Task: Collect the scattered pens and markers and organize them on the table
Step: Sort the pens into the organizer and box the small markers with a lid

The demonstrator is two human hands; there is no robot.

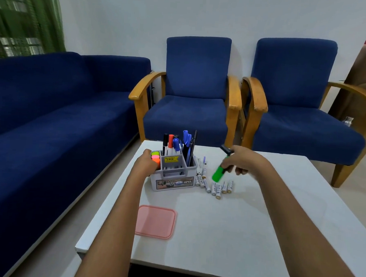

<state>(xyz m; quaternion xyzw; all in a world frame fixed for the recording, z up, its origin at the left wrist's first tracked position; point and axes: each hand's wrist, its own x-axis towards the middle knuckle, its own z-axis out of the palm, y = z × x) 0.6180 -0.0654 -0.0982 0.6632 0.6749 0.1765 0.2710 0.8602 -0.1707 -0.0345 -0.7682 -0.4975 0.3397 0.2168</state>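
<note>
Holding green highlighter (218,173) in right hand (239,160), cap blurred, left hand (145,162) gripping organizer (173,180)

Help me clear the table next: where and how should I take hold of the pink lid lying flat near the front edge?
The pink lid lies flat on the table, so nothing can slip under its middle. Probably pinch the raised rim at the near edge, coming from above and from the person's side, thumb on top, fingers hooking under the rim. The space around it looks open.

White tabletop (225,236) bearing a grey compartmented organizer (173,178) near its far left edge, a row of white markers (215,185) lying just beside the organizer's right side, and a flat pink lid (155,221) nearer the front.
</note>
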